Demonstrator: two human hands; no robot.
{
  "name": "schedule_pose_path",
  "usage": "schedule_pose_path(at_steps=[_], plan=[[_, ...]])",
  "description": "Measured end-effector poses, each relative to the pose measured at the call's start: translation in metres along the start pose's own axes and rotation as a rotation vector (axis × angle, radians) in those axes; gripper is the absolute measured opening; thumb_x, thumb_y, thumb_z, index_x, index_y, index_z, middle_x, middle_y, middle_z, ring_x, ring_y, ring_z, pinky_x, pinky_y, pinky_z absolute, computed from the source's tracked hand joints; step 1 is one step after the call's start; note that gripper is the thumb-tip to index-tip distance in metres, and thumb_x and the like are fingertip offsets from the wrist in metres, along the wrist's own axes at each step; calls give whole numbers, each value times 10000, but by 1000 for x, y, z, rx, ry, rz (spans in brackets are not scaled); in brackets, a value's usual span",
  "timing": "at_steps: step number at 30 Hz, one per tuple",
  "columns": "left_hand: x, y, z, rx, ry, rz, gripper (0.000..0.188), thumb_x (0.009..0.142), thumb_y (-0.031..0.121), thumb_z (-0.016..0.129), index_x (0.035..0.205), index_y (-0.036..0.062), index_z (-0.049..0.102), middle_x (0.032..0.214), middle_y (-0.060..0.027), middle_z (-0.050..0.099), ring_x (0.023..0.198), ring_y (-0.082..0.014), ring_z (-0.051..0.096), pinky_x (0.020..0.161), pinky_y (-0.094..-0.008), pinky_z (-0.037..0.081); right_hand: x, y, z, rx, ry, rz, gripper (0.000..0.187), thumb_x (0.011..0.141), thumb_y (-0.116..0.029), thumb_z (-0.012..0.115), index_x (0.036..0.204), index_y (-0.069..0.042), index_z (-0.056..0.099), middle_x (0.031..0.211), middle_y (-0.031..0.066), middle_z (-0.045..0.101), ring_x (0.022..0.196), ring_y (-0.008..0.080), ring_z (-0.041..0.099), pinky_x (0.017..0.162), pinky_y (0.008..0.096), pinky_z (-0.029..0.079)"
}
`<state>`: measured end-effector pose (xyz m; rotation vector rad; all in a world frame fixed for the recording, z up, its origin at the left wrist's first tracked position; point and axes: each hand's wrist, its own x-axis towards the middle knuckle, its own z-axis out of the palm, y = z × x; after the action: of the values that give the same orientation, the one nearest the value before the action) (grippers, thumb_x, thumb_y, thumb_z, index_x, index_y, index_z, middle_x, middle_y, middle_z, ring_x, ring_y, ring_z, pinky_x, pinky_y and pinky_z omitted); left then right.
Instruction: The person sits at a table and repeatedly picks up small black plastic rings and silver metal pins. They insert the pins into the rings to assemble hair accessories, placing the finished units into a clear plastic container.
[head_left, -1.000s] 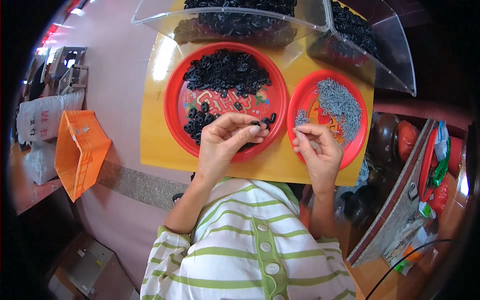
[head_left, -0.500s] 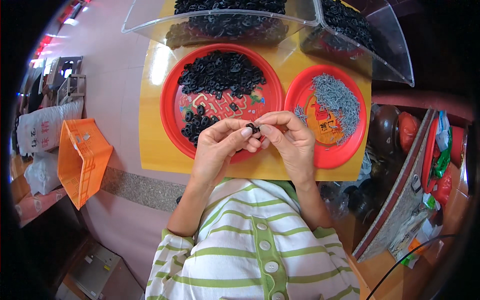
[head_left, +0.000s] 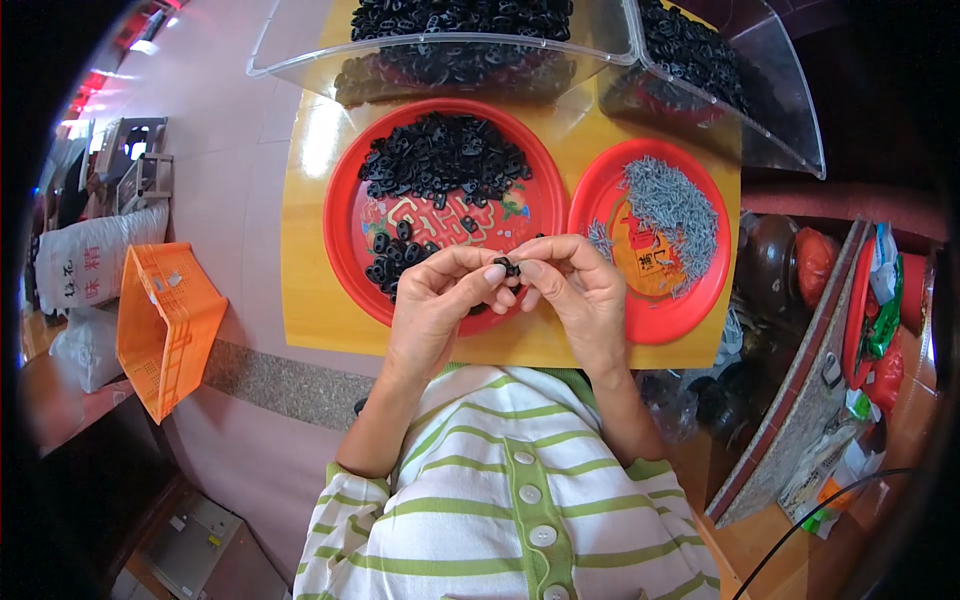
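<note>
Between my two hands is a small black plastic part [head_left: 507, 267], held just over the near rim of a round red tray [head_left: 340, 205]. My left hand [head_left: 432, 305] pinches it between thumb and forefinger. From the other side, my right hand [head_left: 580, 300] closes its thumb and fingertips on the same part; whether a screw is also in that pinch is hidden. Loose black plastic parts [head_left: 440, 155] fill the far half of the tray, and a smaller cluster [head_left: 395, 255] lies near my left hand. To the right, a smaller red plate [head_left: 655, 328] bears a heap of grey screws [head_left: 672, 212].
Two clear plastic bins [head_left: 420, 45] [head_left: 700, 85] of black parts stand at the table's far edge. The yellow table [head_left: 305, 270] carries everything. On the floor at left is an orange crate [head_left: 175, 320] beside white sacks [head_left: 105, 255]. Jars and bags [head_left: 775, 250] crowd the right.
The tray, plate and bins appear slightly lower in the picture. My hands stay together at the black part, with the right fingertips shifted slightly around it.
</note>
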<state>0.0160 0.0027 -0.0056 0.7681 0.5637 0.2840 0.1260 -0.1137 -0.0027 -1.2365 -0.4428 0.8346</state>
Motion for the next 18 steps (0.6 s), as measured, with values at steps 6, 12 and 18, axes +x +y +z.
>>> schedule_pose_path(at_steps=[6,12,18], plan=[[1,0,-2,3,-1,10,133,861,22,588,978,-37,612,849,-86,650,716,-107,616,660,-223,511,1,0,1,7,1,17,128,886,-70,585,987,8,592,896,48,637,703,56,568,606,186,487],[2,0,-1,12,-8,24,132,861,18,588,976,-42,613,850,-87,650,721,-106,614,663,-222,511,1,2,1,-5,1,2,131,888,-70,582,991,11,589,894,47,637,702,53,572,606,185,494],[2,2,1,38,11,28,122,862,12,583,966,-43,613,844,-90,649,709,-114,614,651,-225,509,1,4,1,-6,1,14,122,890,-67,579,985,10,587,881,48,635,706,62,581,612,189,500]])
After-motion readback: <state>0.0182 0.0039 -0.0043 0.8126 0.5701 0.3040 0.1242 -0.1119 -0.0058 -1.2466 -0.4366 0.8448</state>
